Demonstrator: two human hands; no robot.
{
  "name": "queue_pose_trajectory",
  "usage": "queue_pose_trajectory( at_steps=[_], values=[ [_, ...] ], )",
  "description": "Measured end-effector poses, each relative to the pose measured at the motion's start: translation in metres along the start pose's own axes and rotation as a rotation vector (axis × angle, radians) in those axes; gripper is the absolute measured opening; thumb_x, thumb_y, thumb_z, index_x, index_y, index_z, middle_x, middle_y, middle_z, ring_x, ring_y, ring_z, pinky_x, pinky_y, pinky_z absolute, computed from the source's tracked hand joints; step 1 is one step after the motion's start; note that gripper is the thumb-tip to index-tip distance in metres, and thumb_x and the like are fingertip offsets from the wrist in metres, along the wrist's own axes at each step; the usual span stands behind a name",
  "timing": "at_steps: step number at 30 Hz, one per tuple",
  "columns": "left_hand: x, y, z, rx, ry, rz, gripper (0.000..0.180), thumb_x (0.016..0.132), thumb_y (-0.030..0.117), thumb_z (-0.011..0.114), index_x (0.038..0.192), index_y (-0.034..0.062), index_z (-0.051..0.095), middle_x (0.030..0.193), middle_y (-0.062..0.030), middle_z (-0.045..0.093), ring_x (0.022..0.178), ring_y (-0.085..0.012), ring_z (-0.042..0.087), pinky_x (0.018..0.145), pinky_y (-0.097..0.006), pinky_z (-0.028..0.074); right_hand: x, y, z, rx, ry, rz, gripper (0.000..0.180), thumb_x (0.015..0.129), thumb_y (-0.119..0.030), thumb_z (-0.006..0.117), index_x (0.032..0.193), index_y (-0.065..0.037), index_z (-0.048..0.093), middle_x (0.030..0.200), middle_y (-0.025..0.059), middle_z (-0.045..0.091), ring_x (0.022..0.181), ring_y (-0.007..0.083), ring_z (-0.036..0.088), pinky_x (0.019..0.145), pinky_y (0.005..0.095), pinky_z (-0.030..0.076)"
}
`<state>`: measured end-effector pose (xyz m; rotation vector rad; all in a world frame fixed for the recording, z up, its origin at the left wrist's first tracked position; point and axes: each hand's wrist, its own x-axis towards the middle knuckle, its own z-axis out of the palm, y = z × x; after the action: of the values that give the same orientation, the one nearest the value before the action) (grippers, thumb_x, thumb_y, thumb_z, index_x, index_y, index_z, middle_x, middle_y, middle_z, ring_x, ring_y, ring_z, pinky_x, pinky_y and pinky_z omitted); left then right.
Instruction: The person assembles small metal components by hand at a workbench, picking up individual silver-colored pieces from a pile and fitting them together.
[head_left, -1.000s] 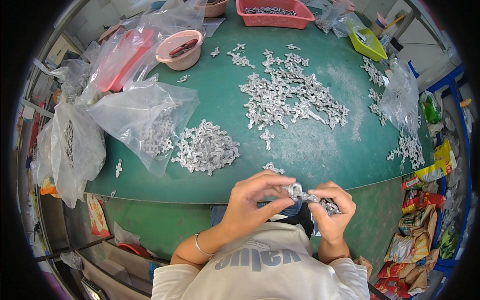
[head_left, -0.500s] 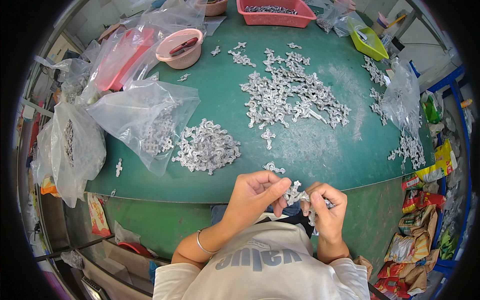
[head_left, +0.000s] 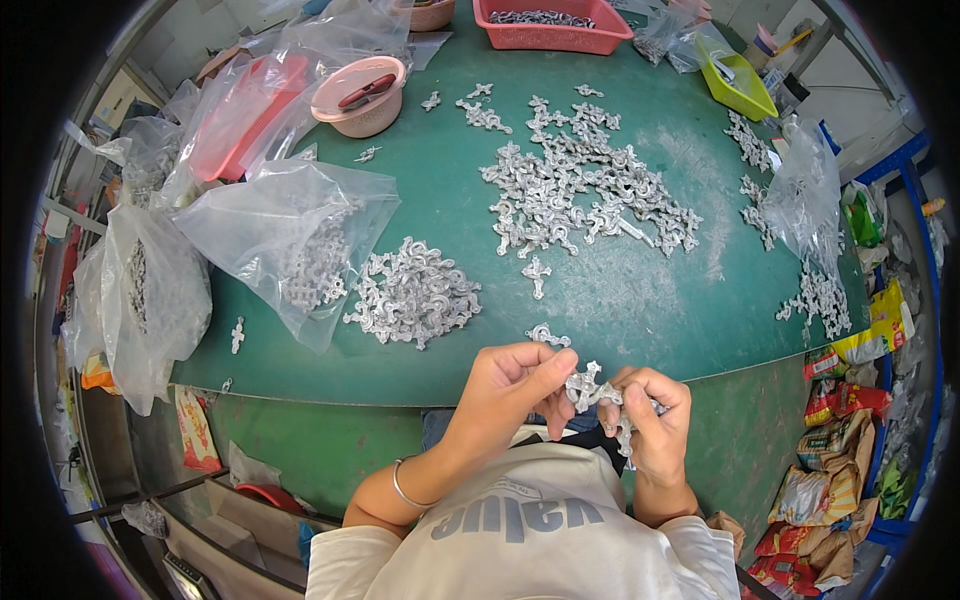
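Over the table's near edge, my left hand pinches a grey metal cross between thumb and fingers. Close on its right, my right hand is closed around more grey cross pieces, partly hidden by its fingers. The pieces in the two hands meet or overlap; whether they are joined I cannot tell. Just beyond my left hand lies a loose cross, and farther off another cross. A heap of crosses sits to the left, and a wider spread of crosses lies farther back.
On the green table stand a pink bowl holding a red-handled tool, a red tray of metal parts and a yellow-green basket. Clear plastic bags lie at left. More crosses line the right edge.
Both hands stay in almost the same place. My left thumb and the cross have shifted very slightly left; the piles have not moved.
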<state>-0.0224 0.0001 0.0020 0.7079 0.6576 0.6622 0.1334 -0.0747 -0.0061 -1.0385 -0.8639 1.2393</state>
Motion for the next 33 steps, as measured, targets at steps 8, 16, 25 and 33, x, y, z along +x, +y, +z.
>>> queue_pose_trajectory(
  at_steps=[8, 16, 25, 33],
  values=[
    [0.0002, -0.0007, -0.0007, -0.010, -0.011, -0.007, 0.025, 0.087, 0.021, 0.051, 0.078, -0.0015, 0.057, 0.059, -0.0080, 0.057, 0.043, -0.0118, 0.052, 0.039, -0.022, 0.041, -0.0005, 0.0010, -0.0005, 0.054, -0.007, 0.041, 0.021, 0.088, -0.010, 0.048, 0.075, 0.005, 0.056, 0.067, 0.0070, 0.054, 0.054, 0.0089, 0.047, 0.050, 0.0210, 0.038],
    [-0.0004, -0.0038, -0.0018, -0.033, 0.008, 0.017, 0.027, 0.088, 0.021, 0.049, 0.081, -0.0035, 0.057, 0.064, -0.0080, 0.057, 0.046, -0.0115, 0.052, 0.040, -0.022, 0.041, -0.0002, 0.0029, 0.0012, 0.067, -0.024, 0.015, 0.017, 0.086, -0.008, 0.050, 0.075, 0.004, 0.056, 0.067, 0.0068, 0.054, 0.056, 0.0089, 0.047, 0.050, 0.0211, 0.038],
    [-0.0029, -0.0030, -0.0017, -0.018, -0.028, 0.074, 0.029, 0.089, 0.021, 0.047, 0.085, -0.0059, 0.057, 0.067, -0.0093, 0.058, 0.048, -0.0113, 0.051, 0.043, -0.022, 0.041, -0.0001, 0.0020, 0.0019, 0.052, -0.026, 0.016, 0.016, 0.086, -0.006, 0.049, 0.075, 0.005, 0.056, 0.067, 0.0069, 0.054, 0.056, 0.0090, 0.047, 0.051, 0.0214, 0.038],
    [-0.0042, -0.0038, -0.0026, -0.016, -0.041, 0.113, 0.029, 0.088, 0.020, 0.049, 0.087, -0.0075, 0.058, 0.070, -0.0101, 0.059, 0.051, -0.0110, 0.052, 0.045, -0.022, 0.042, -0.0007, -0.0002, 0.0028, 0.014, -0.030, 0.015, 0.016, 0.085, -0.005, 0.049, 0.074, 0.005, 0.056, 0.067, 0.0074, 0.054, 0.056, 0.0092, 0.048, 0.052, 0.0217, 0.038]
  ],
)
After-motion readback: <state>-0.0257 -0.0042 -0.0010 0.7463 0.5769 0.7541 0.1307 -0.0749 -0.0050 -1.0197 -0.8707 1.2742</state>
